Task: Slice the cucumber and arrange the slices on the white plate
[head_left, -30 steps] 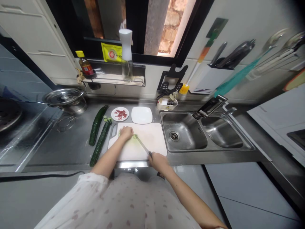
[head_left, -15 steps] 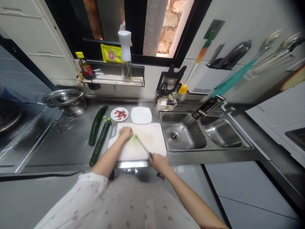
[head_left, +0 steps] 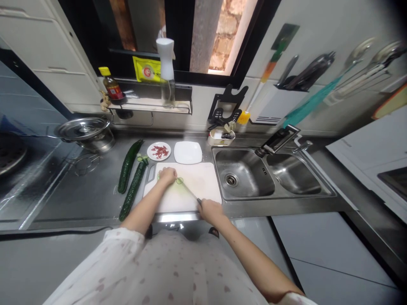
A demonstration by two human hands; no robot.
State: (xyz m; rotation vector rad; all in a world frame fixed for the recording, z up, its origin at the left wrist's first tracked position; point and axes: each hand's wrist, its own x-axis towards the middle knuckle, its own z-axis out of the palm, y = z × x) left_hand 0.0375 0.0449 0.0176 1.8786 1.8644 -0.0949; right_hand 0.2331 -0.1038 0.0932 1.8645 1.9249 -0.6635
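A white cutting board (head_left: 203, 180) lies on the steel counter beside the sink. My left hand (head_left: 167, 174) is curled over a cucumber piece (head_left: 179, 181) on the board, its cut round end showing at my fingertips. My right hand (head_left: 210, 210) is closed round the handle of a knife (head_left: 190, 192), whose blade points toward the cut end. Two whole cucumbers (head_left: 129, 165) (head_left: 134, 188) lie on the counter left of the board.
Behind the board stand a small plate of chopped red chilli (head_left: 159, 151) and a bare white plate (head_left: 188, 152). A double sink (head_left: 244, 180) is to the right, a lidded steel pot (head_left: 85, 132) at far left. Bottles stand on a wall shelf (head_left: 149, 106).
Both hands stay on the board. My right hand and the knife have shifted slightly toward the cucumber piece.
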